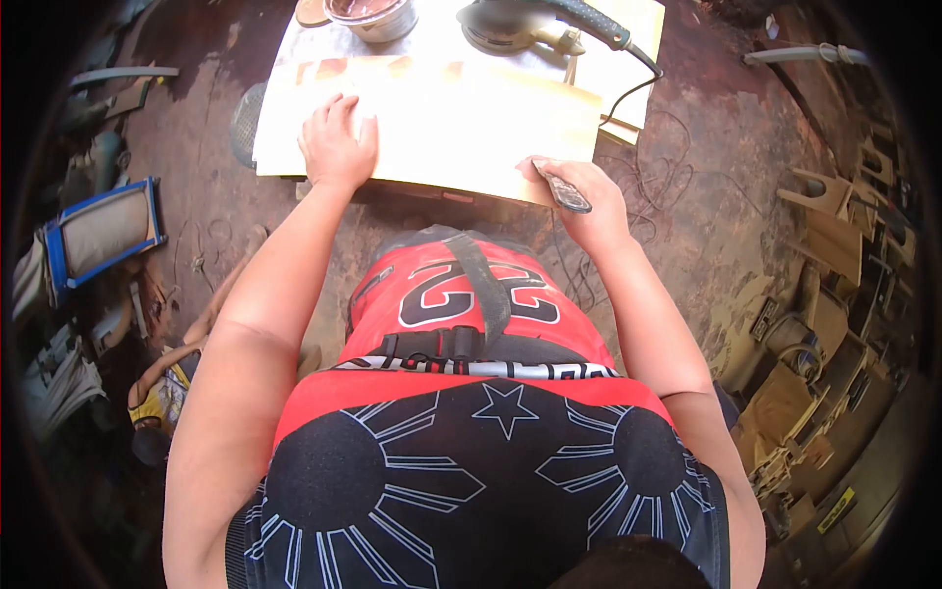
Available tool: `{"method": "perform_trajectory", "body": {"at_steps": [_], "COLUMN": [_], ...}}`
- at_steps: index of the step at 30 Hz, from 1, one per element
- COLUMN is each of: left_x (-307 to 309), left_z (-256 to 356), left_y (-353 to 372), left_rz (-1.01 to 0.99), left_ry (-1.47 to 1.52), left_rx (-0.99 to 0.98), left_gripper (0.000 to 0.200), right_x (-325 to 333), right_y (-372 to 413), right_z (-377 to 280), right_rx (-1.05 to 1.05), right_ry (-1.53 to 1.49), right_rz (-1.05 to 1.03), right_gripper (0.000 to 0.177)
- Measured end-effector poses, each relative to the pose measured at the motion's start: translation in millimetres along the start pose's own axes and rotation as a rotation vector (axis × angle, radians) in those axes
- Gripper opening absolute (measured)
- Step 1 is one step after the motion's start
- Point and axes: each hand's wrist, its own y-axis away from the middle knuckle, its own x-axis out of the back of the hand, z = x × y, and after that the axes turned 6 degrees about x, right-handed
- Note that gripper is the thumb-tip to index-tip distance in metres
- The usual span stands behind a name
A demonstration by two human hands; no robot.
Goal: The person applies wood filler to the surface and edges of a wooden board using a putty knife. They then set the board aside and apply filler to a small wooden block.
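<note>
A pale, brightly lit board [461,123] lies across the work surface in front of me. My left hand [337,143] rests on its left part, fingers spread and holding nothing. At the board's front right edge, my right hand [592,201] is closed round the dark, worn handle of a tool [564,188]. The tool's far end is lost in the glare, so its shape cannot be made out. Beyond the board stand a round tub [375,18] with reddish-brown stuff inside and a power sander [505,27].
The sander's black cord [628,90] runs off the right side of the table to coils on the floor. Wooden pieces [824,221] are piled at the right. A blue-framed item [105,236] stands at the left, near a person in yellow [169,395] low down.
</note>
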Motion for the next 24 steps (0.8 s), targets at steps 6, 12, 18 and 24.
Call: {"method": "perform_trajectory", "body": {"at_steps": [6, 12, 18, 24], "left_x": [-1.3, -0.6, -0.4, -1.2], "left_z": [2.5, 0.5, -0.4, 0.3], "left_y": [-0.6, 0.9, 0.1, -1.2], "left_rz": [-0.001, -0.002, 0.001, 0.002], "left_ry": [-0.019, -0.012, -0.020, -0.015], "left_rx": [-0.004, -0.005, -0.004, -0.003], "left_gripper": [0.046, 0.045, 0.044, 0.044], "right_x": [8.4, 8.4, 3.0, 19.3], "right_y": [13.8, -3.3, 16.8, 15.7], "right_z": [1.3, -7.2, -5.6, -1.0], "right_rx": [-0.018, 0.048, 0.102, 0.076], "right_ry": [0.006, -0.039, 0.090, -0.039], "right_rz": [-0.060, 0.019, -0.105, -0.056], "right_gripper": [0.044, 0.035, 0.032, 0.036]}}
